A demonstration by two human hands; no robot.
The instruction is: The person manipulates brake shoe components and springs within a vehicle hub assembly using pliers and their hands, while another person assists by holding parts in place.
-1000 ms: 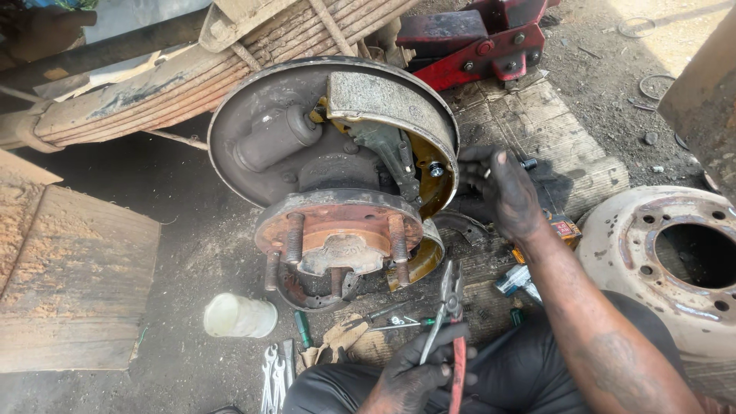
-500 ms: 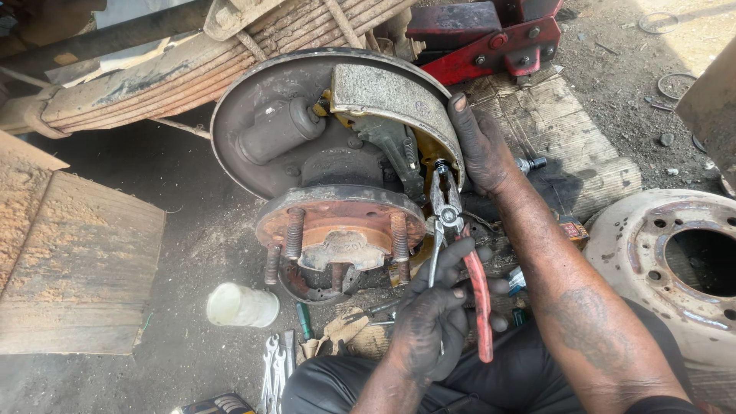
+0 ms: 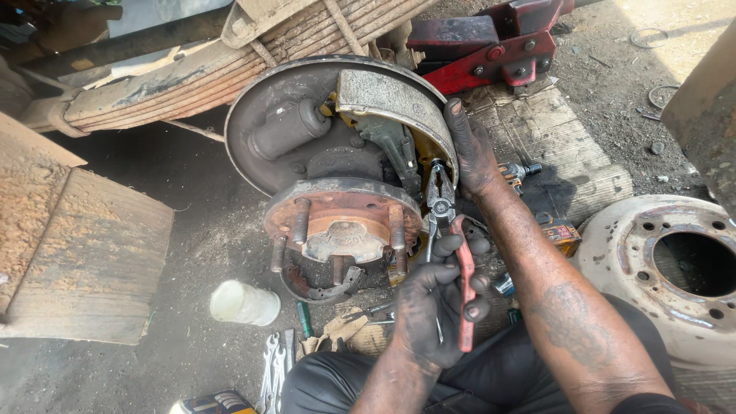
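Pliers [image 3: 452, 245] with red grips sit clenched in the left hand [image 3: 437, 307], their metal nose pushed in between the rusty wheel hub [image 3: 341, 222] and the grey brake shoe [image 3: 395, 103], pointing up toward the spot where the shoe meets the yellow-edged backing plate. The jaws are partly hidden by the hub flange, so whether they bite on a spring or a pin is hard to tell. The right hand [image 3: 471, 149] lies with its fingers wrapped over the outer rim of the brake shoe, gripping its right edge, with the forearm running down past the pliers. Above the assembly a stack of leaf springs [image 3: 230, 61] crosses the view, and a red floor jack [image 3: 491, 46] stands at the top right. On the dirt below the hub are a white plastic cup [image 3: 244, 303], a green-handled screwdriver [image 3: 304, 318] and a few wrenches [image 3: 274, 356]. At the right edge lies a removed brake drum [image 3: 659, 268], pale and rust-spotted, and a slab of wood [image 3: 77, 245] rests well apart to the left.
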